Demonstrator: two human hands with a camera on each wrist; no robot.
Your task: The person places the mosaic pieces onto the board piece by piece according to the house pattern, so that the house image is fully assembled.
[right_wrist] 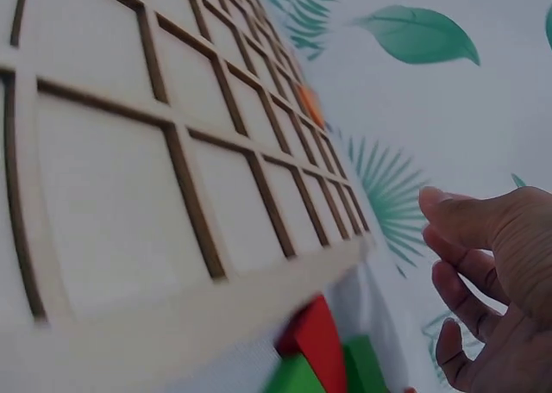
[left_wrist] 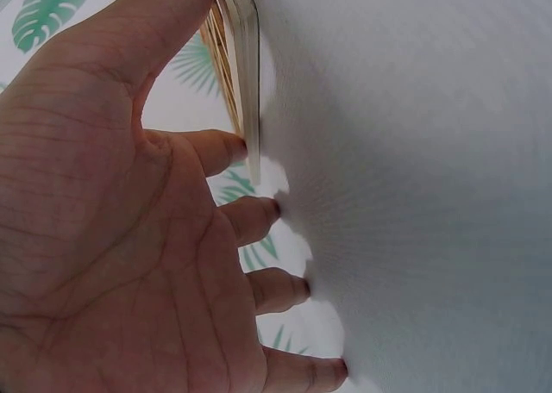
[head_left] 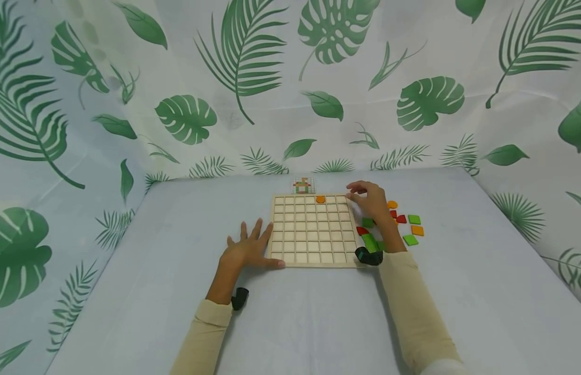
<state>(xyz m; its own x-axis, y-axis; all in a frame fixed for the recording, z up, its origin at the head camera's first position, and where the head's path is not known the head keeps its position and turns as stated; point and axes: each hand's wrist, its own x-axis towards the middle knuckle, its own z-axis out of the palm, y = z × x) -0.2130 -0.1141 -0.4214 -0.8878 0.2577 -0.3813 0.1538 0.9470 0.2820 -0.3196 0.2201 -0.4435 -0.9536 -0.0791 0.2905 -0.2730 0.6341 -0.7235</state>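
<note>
A wooden grid board (head_left: 312, 227) lies on the table, its compartments bare except for one orange piece (head_left: 320, 199) in the far row. My left hand (head_left: 245, 251) has its fingers spread on the tabletop at the board's left side. Its thumb touches the near left corner, and the index fingertip meets the left edge, as the left wrist view shows. Over the far right corner hovers my right hand (head_left: 371, 200), its fingers loosely bent. Nothing shows between the thumb and fingers (right_wrist: 470, 268) in the right wrist view.
Loose red, green and orange pieces lie right of the board, including a green piece (head_left: 414, 219) and an orange one (head_left: 417, 230). Some are partly hidden by the right arm. A small printed pattern card (head_left: 303, 185) lies behind the board. A leaf-patterned cloth (head_left: 271, 94) hangs behind the table.
</note>
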